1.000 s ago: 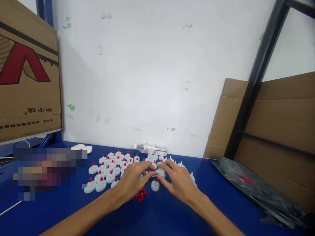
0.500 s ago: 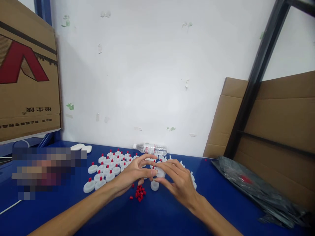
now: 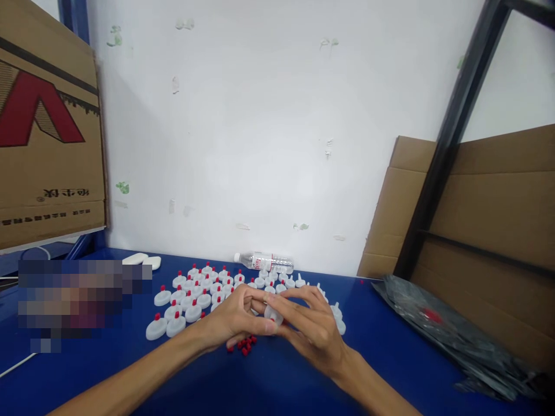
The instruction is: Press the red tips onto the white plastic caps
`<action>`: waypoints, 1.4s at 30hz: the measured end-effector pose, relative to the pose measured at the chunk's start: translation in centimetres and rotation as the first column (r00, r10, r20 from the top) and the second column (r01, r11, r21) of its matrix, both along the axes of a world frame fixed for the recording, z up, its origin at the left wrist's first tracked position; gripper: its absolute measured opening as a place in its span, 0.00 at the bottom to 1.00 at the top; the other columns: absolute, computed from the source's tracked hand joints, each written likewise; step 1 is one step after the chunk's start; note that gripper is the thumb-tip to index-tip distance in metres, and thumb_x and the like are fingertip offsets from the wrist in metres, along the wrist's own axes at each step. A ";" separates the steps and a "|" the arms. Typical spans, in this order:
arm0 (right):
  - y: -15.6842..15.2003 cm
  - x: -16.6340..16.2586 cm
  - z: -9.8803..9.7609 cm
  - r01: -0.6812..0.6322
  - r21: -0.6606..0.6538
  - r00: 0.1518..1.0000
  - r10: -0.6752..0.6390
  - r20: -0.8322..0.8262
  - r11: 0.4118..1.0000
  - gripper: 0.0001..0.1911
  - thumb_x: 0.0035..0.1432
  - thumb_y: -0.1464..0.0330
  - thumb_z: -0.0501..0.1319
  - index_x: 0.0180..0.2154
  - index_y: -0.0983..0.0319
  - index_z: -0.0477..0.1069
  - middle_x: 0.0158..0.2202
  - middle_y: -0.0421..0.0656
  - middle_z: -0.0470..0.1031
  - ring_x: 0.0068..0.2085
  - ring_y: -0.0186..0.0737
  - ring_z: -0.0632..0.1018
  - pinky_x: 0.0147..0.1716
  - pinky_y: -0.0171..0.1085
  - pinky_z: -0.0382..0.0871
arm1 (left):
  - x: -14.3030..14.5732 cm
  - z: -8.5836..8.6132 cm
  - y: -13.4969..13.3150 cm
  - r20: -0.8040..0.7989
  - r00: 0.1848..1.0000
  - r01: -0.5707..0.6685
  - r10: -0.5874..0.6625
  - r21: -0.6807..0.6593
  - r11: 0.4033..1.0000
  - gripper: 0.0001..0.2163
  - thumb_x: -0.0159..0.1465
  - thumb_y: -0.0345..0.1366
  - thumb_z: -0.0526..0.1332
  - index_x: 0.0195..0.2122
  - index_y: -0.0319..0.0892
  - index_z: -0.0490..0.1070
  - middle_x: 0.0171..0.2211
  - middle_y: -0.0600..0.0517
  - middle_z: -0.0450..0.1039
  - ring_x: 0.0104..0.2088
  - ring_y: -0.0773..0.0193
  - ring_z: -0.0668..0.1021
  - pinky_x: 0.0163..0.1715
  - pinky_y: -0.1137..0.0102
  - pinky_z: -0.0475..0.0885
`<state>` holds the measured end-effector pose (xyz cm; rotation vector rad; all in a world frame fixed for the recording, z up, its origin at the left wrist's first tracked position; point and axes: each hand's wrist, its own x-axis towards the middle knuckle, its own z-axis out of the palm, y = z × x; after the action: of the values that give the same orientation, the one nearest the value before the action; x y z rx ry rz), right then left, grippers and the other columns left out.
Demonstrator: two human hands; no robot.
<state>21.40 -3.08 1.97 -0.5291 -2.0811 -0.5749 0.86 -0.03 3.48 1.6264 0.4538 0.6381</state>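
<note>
Both hands grasp at one white spout lid (image 3: pixel 276 313) above the middle of the desk (image 3: pixel 277 384), toward its near edge: the left hand (image 3: pixel 247 315) pinches it with thumb and forefinger, while the right hand's (image 3: pixel 314 326) fingers curl around its other side. Red shows at the lid's spout, but fingers hide whether a cap sits square there. A crooked push could leave it loose, or the smooth plastic might slip from the fingertips and drop. A low wrist could knock the loose red caps (image 3: pixel 245 349) heaped under the left hand toward the near edge, and a sweeping forearm might topple the red-tipped lids (image 3: pixel 176 325) standing toward the desk's left edge. Bare-spouted lids (image 3: pixel 300 281) stand beyond and beside the right hand. The desk is glossy blue; a clear plastic bottle (image 3: pixel 271 263) lies along its far edge, against a scuffed white wall (image 3: pixel 260 115). Grey plastic bags (image 3: pixel 451 329) lie toward the right edge, below flattened cardboard (image 3: pixel 489 202) and a dark metal post (image 3: pixel 442 133); a printed carton (image 3: pixel 52 190) rises over the far left corner.
</note>
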 end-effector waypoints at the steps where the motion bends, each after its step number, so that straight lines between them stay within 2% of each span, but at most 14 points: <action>1: -0.1 0.0 0.1 0.001 0.000 1.000 -0.001 0.008 1.000 0.31 0.65 0.68 0.61 0.66 0.55 0.56 0.42 0.42 0.82 0.47 0.43 0.78 0.43 0.43 0.69 | 0.0 0.1 0.0 -0.008 1.000 0.010 -0.010 -0.006 1.000 0.21 0.54 0.44 0.70 0.45 0.37 0.75 0.26 0.56 0.72 0.11 0.81 0.60 0.08 0.80 0.52; 5: -0.1 0.2 0.3 0.036 -0.034 0.999 -0.035 0.032 0.999 0.24 0.65 0.68 0.62 0.61 0.54 0.64 0.49 0.42 0.79 0.49 0.42 0.77 0.46 0.43 0.69 | 0.1 0.2 0.1 -0.014 1.000 0.027 -0.027 -0.008 1.000 0.27 0.57 0.47 0.68 0.54 0.39 0.68 0.32 0.51 0.76 0.16 0.73 0.73 0.13 0.79 0.60; 8: 0.2 0.6 0.5 0.108 -0.122 0.994 -0.106 0.023 0.987 0.17 0.66 0.66 0.61 0.55 0.53 0.69 0.53 0.42 0.77 0.51 0.44 0.75 0.49 0.46 0.68 | 0.1 0.0 0.7 0.053 0.997 -0.054 0.054 -0.010 0.998 0.25 0.65 0.53 0.57 0.56 0.40 0.63 0.33 0.49 0.74 0.23 0.67 0.78 0.14 0.79 0.60; 10: 0.6 1.0 0.5 0.157 -0.182 0.988 -0.156 0.019 0.971 0.12 0.66 0.66 0.59 0.51 0.54 0.73 0.53 0.43 0.77 0.52 0.45 0.75 0.51 0.47 0.67 | -0.1 -0.2 1.2 0.062 0.986 -0.152 0.152 -0.010 0.988 0.19 0.66 0.49 0.57 0.52 0.42 0.64 0.34 0.52 0.71 0.21 0.70 0.75 0.13 0.79 0.57; 12: 1.1 1.4 0.5 0.206 -0.234 0.978 -0.207 0.024 0.950 0.09 0.67 0.66 0.58 0.46 0.56 0.74 0.53 0.45 0.77 0.53 0.46 0.74 0.51 0.47 0.67 | -0.5 -0.2 1.8 0.039 0.969 -0.243 0.242 0.032 0.969 0.13 0.64 0.41 0.59 0.46 0.43 0.64 0.31 0.57 0.67 0.17 0.76 0.68 0.14 0.79 0.54; 16: 2.1 2.0 0.4 0.325 -0.322 0.945 -0.322 0.064 0.889 0.06 0.67 0.67 0.58 0.41 0.57 0.74 0.54 0.46 0.74 0.53 0.45 0.73 0.51 0.45 0.67 | -1.2 0.2 2.3 -0.047 0.948 -0.302 0.314 0.174 0.937 0.08 0.63 0.38 0.56 0.43 0.44 0.63 0.27 0.61 0.61 0.16 0.77 0.58 0.18 0.77 0.55; 18: 2.4 2.2 0.3 0.405 -0.347 0.911 -0.404 0.077 0.846 0.07 0.66 0.66 0.58 0.40 0.58 0.74 0.50 0.47 0.75 0.49 0.45 0.74 0.46 0.43 0.68 | -1.5 0.5 2.2 -0.115 0.931 -0.305 0.345 0.270 0.913 0.08 0.64 0.39 0.56 0.42 0.44 0.64 0.26 0.60 0.61 0.18 0.75 0.58 0.19 0.76 0.54; 20: 2.7 2.4 0.1 0.486 -0.364 0.868 -0.485 0.101 0.794 0.08 0.66 0.65 0.57 0.40 0.58 0.75 0.41 0.45 0.75 0.42 0.44 0.75 0.40 0.40 0.67 | -1.5 0.6 2.1 -0.161 0.898 -0.322 0.409 0.391 0.862 0.07 0.63 0.39 0.57 0.40 0.43 0.66 0.25 0.59 0.62 0.19 0.73 0.59 0.20 0.75 0.54; 23: 3.0 2.7 -0.1 0.564 -0.397 0.820 -0.548 0.165 0.724 0.09 0.67 0.66 0.56 0.40 0.58 0.75 0.32 0.41 0.74 0.34 0.40 0.75 0.39 0.40 0.63 | -1.4 0.4 2.1 -0.195 0.852 -0.327 0.487 0.528 0.784 0.07 0.60 0.37 0.58 0.38 0.42 0.68 0.22 0.59 0.64 0.20 0.71 0.62 0.21 0.74 0.56; 26: 3.2 2.8 -0.2 0.617 -0.440 0.782 -0.572 0.248 0.652 0.10 0.67 0.66 0.55 0.41 0.59 0.75 0.30 0.41 0.76 0.33 0.41 0.76 0.41 0.40 0.61 | -1.2 0.0 2.1 -0.232 0.841 -0.301 0.489 0.551 0.778 0.08 0.60 0.36 0.58 0.40 0.43 0.69 0.19 0.60 0.61 0.18 0.71 0.62 0.21 0.74 0.56; 30: 3.5 2.9 -0.6 0.673 -0.469 0.736 -0.580 0.349 0.572 0.11 0.66 0.67 0.56 0.42 0.59 0.77 0.32 0.43 0.78 0.36 0.43 0.78 0.39 0.39 0.61 | -1.2 0.0 1.9 -0.242 0.848 -0.285 0.472 0.544 0.789 0.10 0.58 0.35 0.58 0.41 0.43 0.70 0.19 0.60 0.62 0.18 0.70 0.63 0.20 0.75 0.55; 33: 3.7 3.0 -1.1 0.679 -0.483 0.732 -0.566 0.380 0.553 0.10 0.65 0.67 0.57 0.41 0.59 0.77 0.33 0.44 0.79 0.35 0.44 0.78 0.37 0.38 0.62 | -1.3 0.0 1.9 -0.244 0.847 -0.281 0.472 0.546 0.789 0.11 0.58 0.34 0.58 0.43 0.44 0.70 0.19 0.60 0.63 0.19 0.70 0.65 0.20 0.75 0.56; 38: 4.0 3.3 -1.2 0.680 -0.488 0.732 -0.550 0.402 0.548 0.17 0.66 0.71 0.55 0.55 0.56 0.69 0.37 0.43 0.80 0.41 0.44 0.79 0.41 0.38 0.63 | -1.3 -0.2 2.1 -0.230 0.861 -0.271 0.453 0.546 0.793 0.14 0.58 0.34 0.58 0.46 0.43 0.69 0.29 0.56 0.72 0.23 0.68 0.71 0.22 0.74 0.61; 42: 4.1 3.7 -0.6 0.723 -0.447 0.688 -0.600 0.407 0.526 0.16 0.67 0.73 0.52 0.52 0.55 0.71 0.41 0.44 0.79 0.44 0.44 0.78 0.44 0.40 0.61 | -1.2 -0.2 1.9 -0.237 0.872 -0.242 0.427 0.551 0.799 0.15 0.59 0.34 0.57 0.49 0.43 0.69 0.31 0.54 0.75 0.23 0.68 0.72 0.22 0.74 0.62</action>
<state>25.13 1.05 1.42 -1.7724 -2.1936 -0.3975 -0.37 1.91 3.31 2.2073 0.9212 0.7820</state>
